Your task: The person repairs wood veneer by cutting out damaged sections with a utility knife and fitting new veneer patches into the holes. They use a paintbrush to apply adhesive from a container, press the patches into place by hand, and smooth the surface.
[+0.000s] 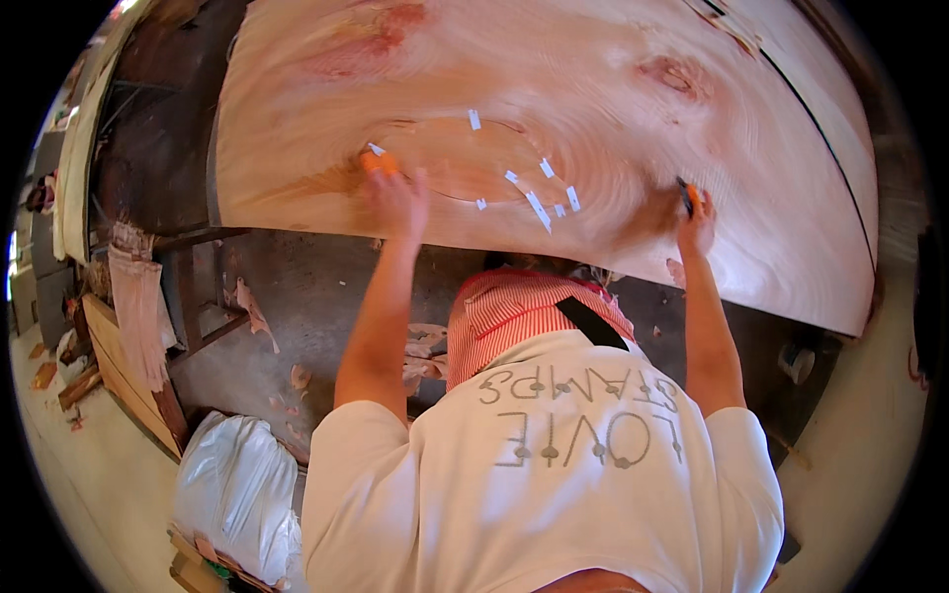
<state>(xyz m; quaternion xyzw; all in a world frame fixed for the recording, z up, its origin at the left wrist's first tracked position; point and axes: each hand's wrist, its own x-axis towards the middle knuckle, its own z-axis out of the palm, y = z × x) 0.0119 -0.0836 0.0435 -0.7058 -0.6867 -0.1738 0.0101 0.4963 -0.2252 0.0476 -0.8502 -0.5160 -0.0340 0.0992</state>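
Note:
A broad sheet of pale, swirl-grained wood veneer (297,89) lies in front of me. An oval seam in its middle surrounds a browner patch (450,163), with several short white tape strips (537,211) stuck on and around the seam. My left hand (398,203), a little blurred, is over the sheet left of the oval. It grips a small orange object (376,160) with a white tip like a piece of tape; its exact kind is unclear. Near the sheet's right front, my right hand (698,225) is closed around an orange-and-black utility knife (688,197), its dark end pointing away from me.
A long dark gap (806,109) runs along the sheet's right side. Torn veneer scraps (255,314) lie below the near edge. At lower left are a white plastic-wrapped bundle (237,489) and a wooden board (124,366). A whitish roll (796,363) is at lower right.

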